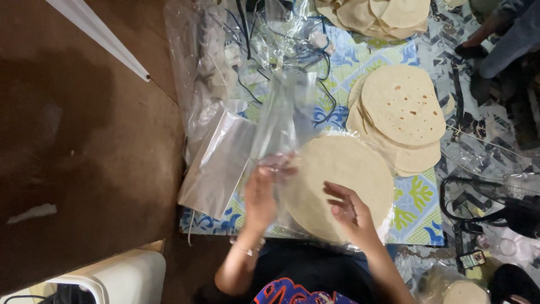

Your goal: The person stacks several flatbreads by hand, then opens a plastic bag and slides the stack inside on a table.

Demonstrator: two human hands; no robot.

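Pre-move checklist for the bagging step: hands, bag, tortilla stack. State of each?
1. Left hand grips clear plastic bag: ok.
2. Bag mouth open: cannot tell, film is motion-blurred.
3. Right hand rests flat on tortilla stack: ok.
4. Stack sits on clear plastic wrap, edges aligned: ok.
5. Second tortilla pile lies apart from the stack in hand: cannot tell, edges look close.
6. Spare bags lie flat to the left, within view: ok.

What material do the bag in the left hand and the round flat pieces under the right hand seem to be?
The bag in the left hand looks like thin clear plastic: glossy, see-through, wrinkled. The round stack under the right hand looks like soft flatbread dough, pale and matte; the neighbouring stack shows brown toasted spots.
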